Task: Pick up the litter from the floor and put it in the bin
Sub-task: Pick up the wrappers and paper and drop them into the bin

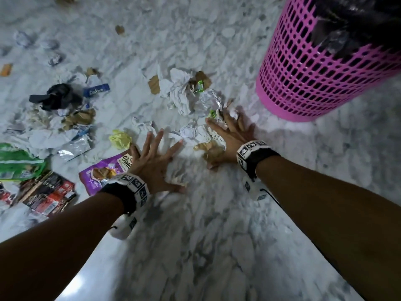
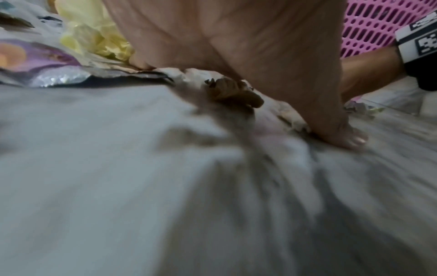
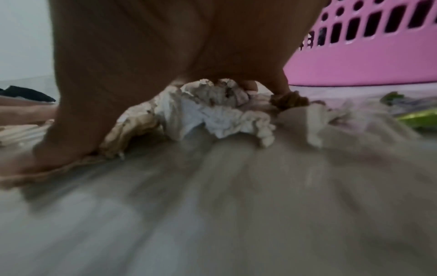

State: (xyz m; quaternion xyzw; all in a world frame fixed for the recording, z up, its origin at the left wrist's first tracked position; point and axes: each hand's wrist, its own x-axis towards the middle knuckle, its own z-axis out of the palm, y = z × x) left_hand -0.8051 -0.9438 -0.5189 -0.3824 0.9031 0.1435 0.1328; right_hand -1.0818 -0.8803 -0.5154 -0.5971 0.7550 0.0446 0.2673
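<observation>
Litter covers the marble floor (image 1: 195, 235). In the head view my left hand (image 1: 160, 161) lies flat with its fingers spread, pressing on white and brown scraps (image 2: 236, 93) beside a purple wrapper (image 1: 102, 172) and a yellow paper ball (image 1: 120, 139). My right hand (image 1: 225, 142) is spread over a crumpled white paper wad (image 3: 212, 112) and torn brown paper (image 3: 132, 127), thumb down on the floor. The pink mesh bin (image 1: 321, 68) with a black liner stands just right of the right hand. Neither hand has anything lifted.
More crumpled white paper (image 1: 180, 92), foil and small green wrappers lie beyond the hands. To the left are a black bag (image 1: 56, 96), a blue wrapper (image 1: 96, 90), a green packet (image 1: 17, 161) and a dark red packet (image 1: 50, 192). Bare floor lies near me.
</observation>
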